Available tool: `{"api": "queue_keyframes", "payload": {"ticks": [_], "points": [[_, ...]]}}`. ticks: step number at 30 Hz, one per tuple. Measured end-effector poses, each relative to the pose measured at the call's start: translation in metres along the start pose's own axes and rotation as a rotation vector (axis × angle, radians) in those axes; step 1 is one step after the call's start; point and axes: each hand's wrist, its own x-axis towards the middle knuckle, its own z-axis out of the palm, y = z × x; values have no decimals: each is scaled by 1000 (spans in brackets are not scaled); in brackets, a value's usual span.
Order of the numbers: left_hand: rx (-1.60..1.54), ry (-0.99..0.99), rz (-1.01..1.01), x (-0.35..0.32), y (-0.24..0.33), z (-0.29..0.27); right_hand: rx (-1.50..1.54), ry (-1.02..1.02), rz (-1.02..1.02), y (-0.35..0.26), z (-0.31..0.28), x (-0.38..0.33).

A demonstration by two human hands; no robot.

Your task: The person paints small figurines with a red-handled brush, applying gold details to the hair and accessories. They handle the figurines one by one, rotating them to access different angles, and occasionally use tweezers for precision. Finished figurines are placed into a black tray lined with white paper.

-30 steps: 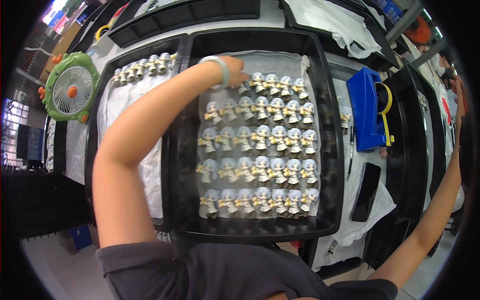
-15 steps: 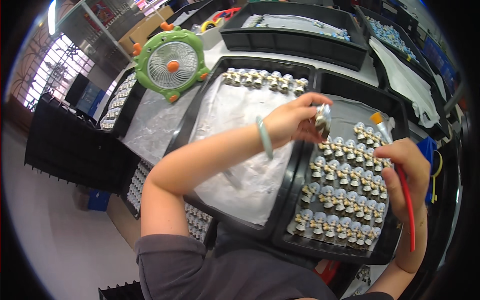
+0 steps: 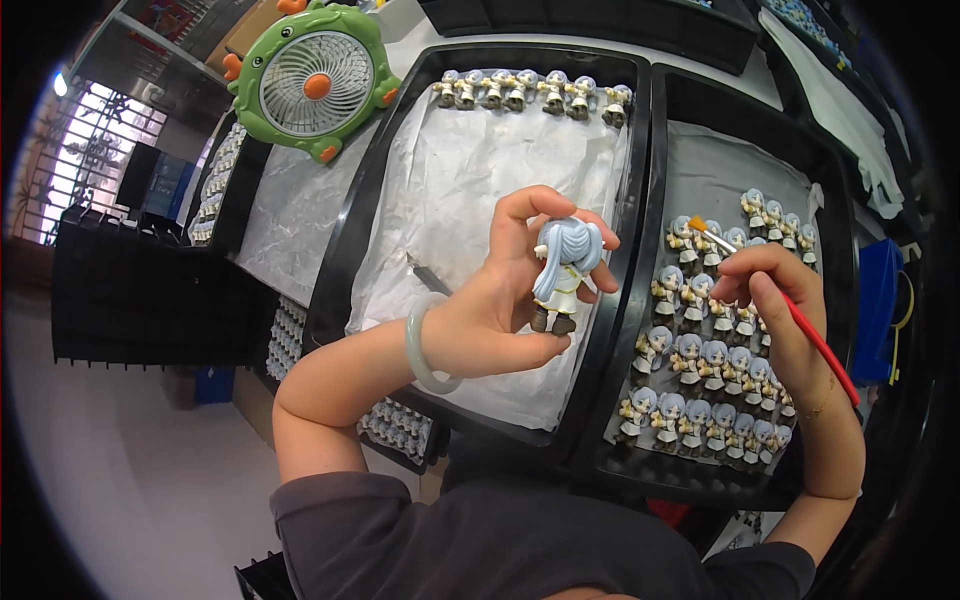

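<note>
A small figurine (image 3: 568, 265) with long pale blue-grey hair, a white and gold outfit and brown boots is upright in my left hand (image 3: 520, 290). My fingers and thumb close around it, its back toward me. A paintbrush (image 3: 815, 340) with a red handle and orange bristles is pinched in my right hand (image 3: 785, 310); its tip points up and left, apart from the held figurine. Under that hand, rows of like figurines (image 3: 715, 360) lie in the right black tray (image 3: 655, 200). Beneath my left hand is the left black tray (image 3: 330, 300), lined with whitish sheet.
Several figurines (image 3: 530, 90) line the far end of the left tray. A slim pen-like tool (image 3: 430, 275) lies on its sheet. Beyond its left edge stands a green animal-shaped fan (image 3: 318, 85). More black trays stand at the back and lower left, some with figurines (image 3: 395, 428).
My left hand has come left and nearer with the figurine, from the right tray to over the left one. The brush in my right hand has swung round to point left. The view has shifted.
</note>
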Motion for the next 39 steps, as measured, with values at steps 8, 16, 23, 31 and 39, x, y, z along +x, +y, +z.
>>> {"api": "queue_keyframes", "payload": {"ticks": [8,16,23,31,39], "points": [[355,5,125,3,-8,-3,10,-5,3,1,-1,-1],[1125,109,84,4,5,5,-32,-37,-21,1,1,-1],[1162,111,188,5,-2,1,-32,-46,24,4,1,-1],[1235,126,178,2,-3,3,-28,-32,56,8,3,0],[1338,175,242,0,-5,5,-82,-52,40,8,2,1]]}}
